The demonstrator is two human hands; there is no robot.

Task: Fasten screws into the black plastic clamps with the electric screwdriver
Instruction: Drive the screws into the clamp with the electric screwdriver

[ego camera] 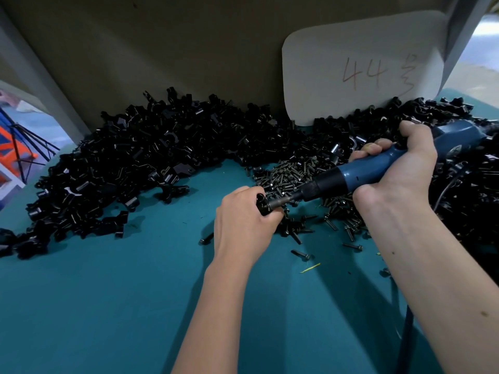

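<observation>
While my left hand (244,224) grips one black clamp (263,204) above the teal table (108,292), my right hand (402,168) wraps its fingers around the blue electric screwdriver (359,174), bit tip touching the clamp. Loose screws (294,174) lie just behind; a clamp pile (135,157) spans the rear.

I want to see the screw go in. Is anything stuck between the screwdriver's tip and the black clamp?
Nothing visible is. The electric screwdriver, gripped by the right hand, points its bit straight at the black clamp held in the left hand. The loose screws lie behind, on the table.
</observation>
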